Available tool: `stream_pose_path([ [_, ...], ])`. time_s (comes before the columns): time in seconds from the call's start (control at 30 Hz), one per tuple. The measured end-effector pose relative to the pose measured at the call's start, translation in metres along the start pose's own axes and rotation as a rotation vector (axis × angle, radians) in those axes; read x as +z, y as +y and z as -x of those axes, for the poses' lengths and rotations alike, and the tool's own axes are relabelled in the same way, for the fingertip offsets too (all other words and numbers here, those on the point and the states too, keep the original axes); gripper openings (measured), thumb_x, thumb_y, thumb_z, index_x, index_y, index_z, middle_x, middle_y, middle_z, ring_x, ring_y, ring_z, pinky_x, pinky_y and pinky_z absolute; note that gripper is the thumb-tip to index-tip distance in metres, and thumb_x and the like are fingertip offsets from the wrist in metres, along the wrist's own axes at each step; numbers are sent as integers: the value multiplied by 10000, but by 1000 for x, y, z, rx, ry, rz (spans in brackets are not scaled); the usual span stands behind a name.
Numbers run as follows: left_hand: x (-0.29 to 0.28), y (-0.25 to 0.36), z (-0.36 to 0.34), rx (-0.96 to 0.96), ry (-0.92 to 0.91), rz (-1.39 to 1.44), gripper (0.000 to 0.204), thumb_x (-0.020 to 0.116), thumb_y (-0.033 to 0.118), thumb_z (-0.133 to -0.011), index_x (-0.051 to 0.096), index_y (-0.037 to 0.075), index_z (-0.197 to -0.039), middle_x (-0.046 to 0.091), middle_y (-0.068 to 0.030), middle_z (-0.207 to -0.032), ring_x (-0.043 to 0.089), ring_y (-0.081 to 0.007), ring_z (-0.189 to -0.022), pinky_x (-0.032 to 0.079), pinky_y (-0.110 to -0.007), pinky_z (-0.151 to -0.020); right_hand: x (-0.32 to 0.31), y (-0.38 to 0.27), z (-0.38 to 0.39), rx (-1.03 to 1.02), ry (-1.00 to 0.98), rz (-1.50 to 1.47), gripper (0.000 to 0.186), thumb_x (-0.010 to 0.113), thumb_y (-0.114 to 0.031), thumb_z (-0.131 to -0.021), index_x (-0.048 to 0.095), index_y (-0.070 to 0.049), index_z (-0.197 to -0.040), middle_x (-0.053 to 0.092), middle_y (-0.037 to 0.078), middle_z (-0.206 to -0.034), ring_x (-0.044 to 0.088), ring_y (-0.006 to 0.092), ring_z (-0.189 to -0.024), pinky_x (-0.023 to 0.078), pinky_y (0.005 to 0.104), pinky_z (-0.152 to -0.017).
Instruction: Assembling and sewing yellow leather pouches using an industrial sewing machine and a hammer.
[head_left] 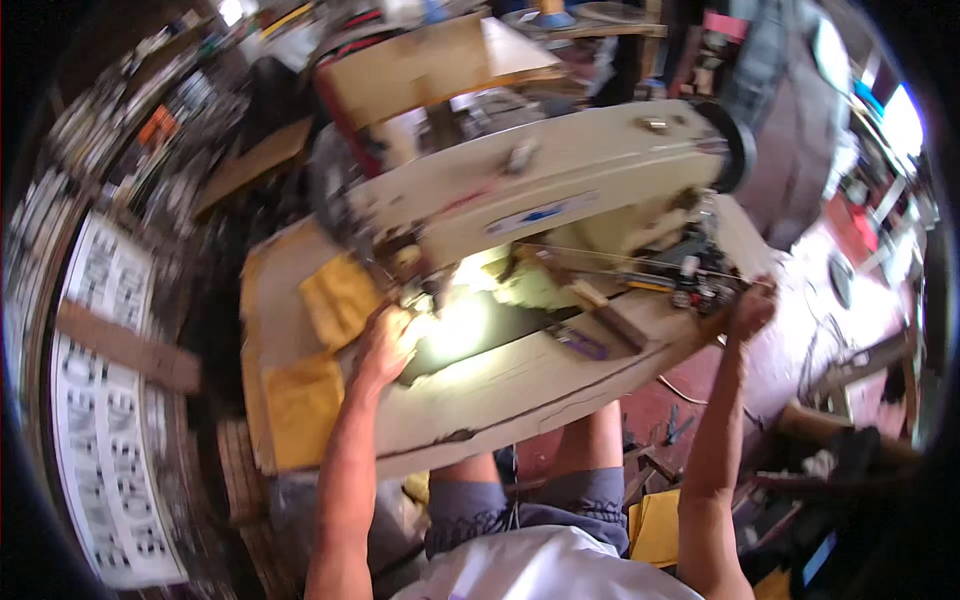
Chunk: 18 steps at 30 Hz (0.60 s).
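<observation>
A cream sewing machine (600, 145) stands on a pale worktable (500, 400). My left hand (388, 345) is at its needle end, beside the bright work light, with fingers drawn together; what they pinch is blurred and hidden. Out at the table's right edge, my right hand (752, 308) is closed on a thin pale thread (640, 262). The thread runs taut from under the machine's arm to that hand. Yellow cloth pieces (340, 298) lie left of my left hand.
Small tools and metal parts (695, 275) are heaped at the table's right, near a brown wooden block (618, 325) and a purple item (580, 343). A lettered white board (115, 400) leans at the left. More yellow cloth (655, 525) lies below, right of my legs.
</observation>
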<state>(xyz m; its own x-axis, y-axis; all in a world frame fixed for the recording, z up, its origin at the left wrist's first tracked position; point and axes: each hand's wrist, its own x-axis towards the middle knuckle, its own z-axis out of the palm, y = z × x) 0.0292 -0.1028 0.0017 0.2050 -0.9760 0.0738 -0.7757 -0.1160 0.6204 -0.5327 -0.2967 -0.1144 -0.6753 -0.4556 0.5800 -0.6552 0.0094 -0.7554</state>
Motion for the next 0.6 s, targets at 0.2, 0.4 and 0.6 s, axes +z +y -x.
stream_pose_path([
  [0.2, -12, 30, 6, -72, -52, 138, 300, 641, 204, -877, 611, 18, -1110, 620, -166, -988, 613, -326, -822, 473, -392, -734, -21, -27, -4, -76, -38, 62, 431, 420, -328, -1032, 662, 25, -982, 679, 227, -929, 621, 410, -837, 481, 452, -763],
  [0.4, -14, 27, 10, -11, -41, 149, 319, 614, 168, -880, 592, 29, -1166, 624, -183, -1118, 621, -349, -973, 491, -405, -848, -20, -24, -7, -55, -45, 32, 450, 466, -361, -1024, 671, 37, -976, 700, 182, -885, 659, 339, -799, 502, 425, -743],
  [0.6, -12, 23, 7, 67, -20, 111, 302, 609, 155, -888, 604, 34, -1164, 625, -179, -1145, 621, -345, -996, 490, -403, -868, -17, -21, -8, -38, -65, 51, 461, 432, -366, -1032, 664, 31, -992, 690, 199, -917, 642, 357, -826, 491, 431, -778],
])
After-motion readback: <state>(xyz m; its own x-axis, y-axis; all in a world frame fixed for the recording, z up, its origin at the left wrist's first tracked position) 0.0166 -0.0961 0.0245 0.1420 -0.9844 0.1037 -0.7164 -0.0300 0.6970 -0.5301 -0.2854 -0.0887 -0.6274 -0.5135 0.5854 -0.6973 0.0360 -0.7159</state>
